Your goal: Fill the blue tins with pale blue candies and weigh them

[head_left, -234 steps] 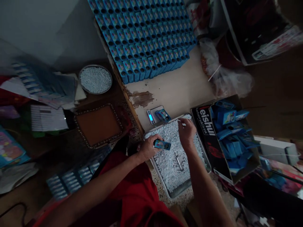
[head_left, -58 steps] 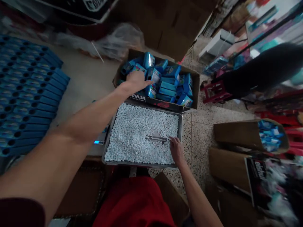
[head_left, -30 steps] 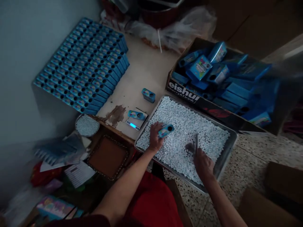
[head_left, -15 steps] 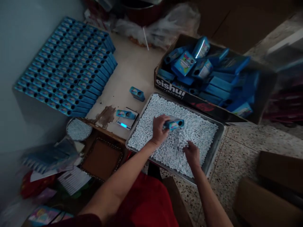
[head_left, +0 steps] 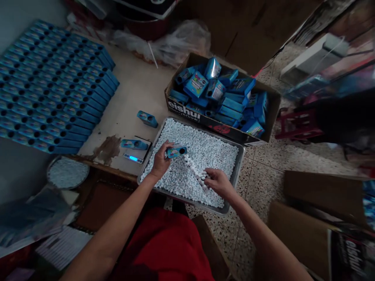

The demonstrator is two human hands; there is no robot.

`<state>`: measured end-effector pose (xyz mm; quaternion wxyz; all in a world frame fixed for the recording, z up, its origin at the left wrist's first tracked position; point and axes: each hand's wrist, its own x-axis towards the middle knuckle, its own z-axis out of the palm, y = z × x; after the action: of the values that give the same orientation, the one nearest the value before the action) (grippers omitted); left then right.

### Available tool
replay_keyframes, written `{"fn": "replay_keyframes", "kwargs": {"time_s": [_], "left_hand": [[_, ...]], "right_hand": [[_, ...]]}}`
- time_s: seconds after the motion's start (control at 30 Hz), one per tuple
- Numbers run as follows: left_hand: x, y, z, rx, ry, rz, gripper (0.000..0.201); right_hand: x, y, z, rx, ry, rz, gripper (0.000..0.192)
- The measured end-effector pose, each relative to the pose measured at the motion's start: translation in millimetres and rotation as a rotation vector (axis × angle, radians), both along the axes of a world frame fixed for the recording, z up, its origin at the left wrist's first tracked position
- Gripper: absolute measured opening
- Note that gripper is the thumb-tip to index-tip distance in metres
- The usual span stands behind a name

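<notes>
My left hand [head_left: 162, 159] is wrapped round a small blue candy box [head_left: 177, 151] with a dark round hole in its top, held just above the metal tray [head_left: 240, 164] of small white candies [head_left: 172, 175]. To the right, my right hand [head_left: 218, 181] is down among the candies, its curled fingers gathered round some of them, palm side partly hidden. A line of brighter candies runs between the box and those fingertips. Left of the tray, another blue box [head_left: 134, 144] lies on a small digital scale [head_left: 137, 157] with a lit display. One more blue box [head_left: 147, 119] stands behind it.
Many blue boxes [head_left: 58, 86] stand in packed rows at the left of the table [head_left: 129, 89]. Behind the tray, a carton [head_left: 187, 117] holds loose blue boxes. A round bowl of white candies [head_left: 68, 171] sits below the table's edge. Brown cartons [head_left: 299, 230] stand at right.
The view has shifted, so the scene sits further left. My right hand has turned and now has candies at its fingers, with candies between it and the box. The left hand still holds the box.
</notes>
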<state>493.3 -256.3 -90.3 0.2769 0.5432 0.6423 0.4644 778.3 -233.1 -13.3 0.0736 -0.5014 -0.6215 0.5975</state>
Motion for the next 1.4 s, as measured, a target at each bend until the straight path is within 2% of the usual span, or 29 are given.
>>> {"fn": "replay_keyframes", "kwargs": {"time_s": [0.17,0.37,0.47,0.57,0.67,0.77,0.87,0.93,0.97,1.03,1.1,1.17,1.27,1.4], "left_hand": [[-1,-8,-3.2,0.023,0.057,-0.105,0.049],[6,-20,-23.7,-0.020,0.019,-0.143,0.052],[8,-20,-33.0,-0.048,-0.009,-0.149,0.054],[10,-16,-35.6,-0.057,-0.015,-0.139,0.054],[7,-19,-28.9,-0.055,0.043,-0.140,0.061],[-8,-45,-19.0,-0.072,0.151,-0.103,0.069],[-44,-90,-13.8,-0.171,0.311,0.146,0.050],[-78,-119,-14.8,-0.239,0.405,0.336,0.040],[-97,-130,-16.9,-0.276,0.450,0.385,0.041],[-131,-141,-24.6,-0.356,0.550,0.358,0.048],[-157,-139,-34.4,-0.416,0.629,0.234,0.053],[-172,-133,-42.5,-0.430,0.652,0.133,0.053],[-177,-128,-45.9,-0.429,0.645,0.090,0.053],[-172,-132,-35.4,-0.512,0.783,-0.005,0.057]], "right_hand": [[-26,19,13.4,-0.212,-0.056,-0.020,0.017],[-62,36,28.3,-0.388,-0.073,-0.102,0.013],[-60,41,37.1,-0.409,-0.108,-0.094,0.017],[-31,36,41.1,-0.395,-0.140,-0.066,0.021],[15,17,25.4,-0.207,-0.240,-0.073,0.023],[54,-5,-15.4,0.126,-0.456,-0.171,0.029],[65,-20,-60.7,0.185,-0.537,-0.271,0.040],[60,-26,-80.6,0.176,-0.553,-0.316,0.043],[56,-29,-86.7,0.179,-0.557,-0.335,0.044],[49,-32,-93.5,0.186,-0.559,-0.359,0.045],[46,-34,-96.6,0.182,-0.560,-0.376,0.046],[46,-35,-98.2,0.164,-0.559,-0.389,0.049],[48,-35,-97.1,0.153,-0.553,-0.410,0.053],[44,-36,-88.4,0.134,-0.476,-0.480,0.054]]}}
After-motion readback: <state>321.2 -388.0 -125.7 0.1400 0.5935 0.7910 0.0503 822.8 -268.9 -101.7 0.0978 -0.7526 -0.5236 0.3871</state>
